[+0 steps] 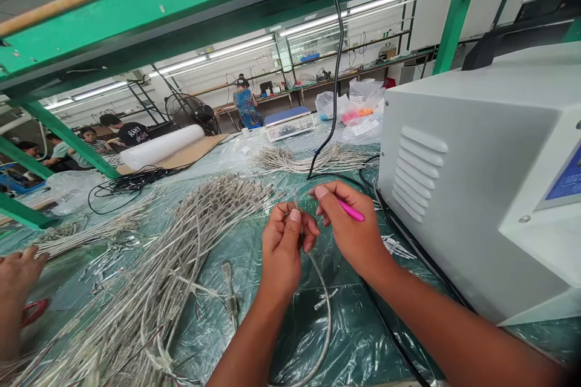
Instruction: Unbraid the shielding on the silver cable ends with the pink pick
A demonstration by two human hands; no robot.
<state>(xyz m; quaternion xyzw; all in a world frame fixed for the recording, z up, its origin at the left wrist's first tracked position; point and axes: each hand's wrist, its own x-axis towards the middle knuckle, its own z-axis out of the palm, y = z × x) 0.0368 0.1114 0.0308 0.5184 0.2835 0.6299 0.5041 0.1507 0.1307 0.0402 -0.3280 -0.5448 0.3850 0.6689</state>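
Between the thumb and fingers of my left hand (287,236) is the end of a clear-sheathed, silvery cable (328,308). From there the cable loops down over the plastic-covered table. My right hand (347,217) grips a slim pink tool (351,210) close to that cable end; its tip is hard to make out, so I cannot tell its kind. A large bundle of similar cables (195,230) lies left of my hands. Nearer to my left wrist rests a cable's USB plug (227,275).
A grey machine (417,193) with vents stands at the right, a black cord (336,72) hanging near it. Another person's hand (20,275) is at the left edge beside red-handled scissors (34,312). More cables (313,158), a scale (290,124) and bags (363,109) lie behind.
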